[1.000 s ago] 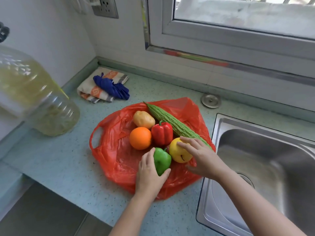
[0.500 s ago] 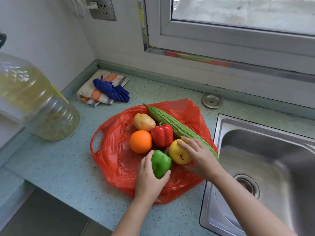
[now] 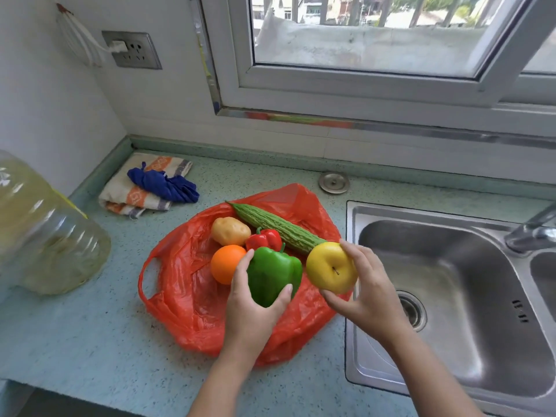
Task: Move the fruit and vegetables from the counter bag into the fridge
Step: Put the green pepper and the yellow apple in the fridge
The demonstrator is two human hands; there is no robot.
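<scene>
Both hands have lifted their pieces off the red plastic bag (image 3: 192, 296): the left hand (image 3: 249, 311) is clamped on the green bell pepper (image 3: 273, 275), the right hand (image 3: 367, 293) on the yellow apple (image 3: 331, 267). Orange (image 3: 225, 263), potato (image 3: 230, 230), red pepper (image 3: 264, 239) and bitter gourd (image 3: 279, 227) lie on the bag, left of the sink (image 3: 451, 296).

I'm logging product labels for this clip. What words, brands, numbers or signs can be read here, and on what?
None can be read.
Oil bottle: pale marks at its left edge, too blurred to read.
Sink: small dark marks on the basin wall, not readable as text.
Red bag, towel, wall socket: no print visible.
</scene>
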